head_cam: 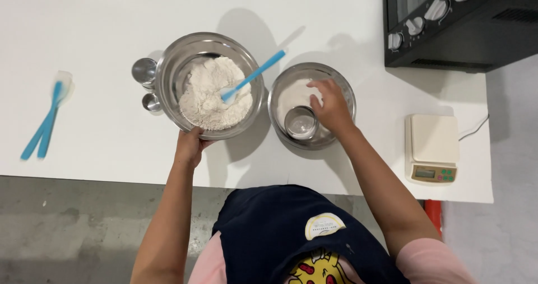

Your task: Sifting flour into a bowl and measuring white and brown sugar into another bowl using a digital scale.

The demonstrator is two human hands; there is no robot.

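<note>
My left hand (189,147) grips the near rim of a large steel bowl (168,68) that holds a heap of flour (210,93). A blue spatula (255,75) leans in the flour, its handle over the right rim. My right hand (330,107) reaches into a smaller steel bowl (347,91) with white powder (291,96) and holds a small metal measuring cup (301,122) by its edge.
Two metal measuring cups (144,71) lie left of the large bowl. Two more blue spatulas (47,116) rest at the table's left. A white kitchen scale (431,147) sits at the right, a black countertop oven (459,23) at the back right. The table edge (112,177) runs near me.
</note>
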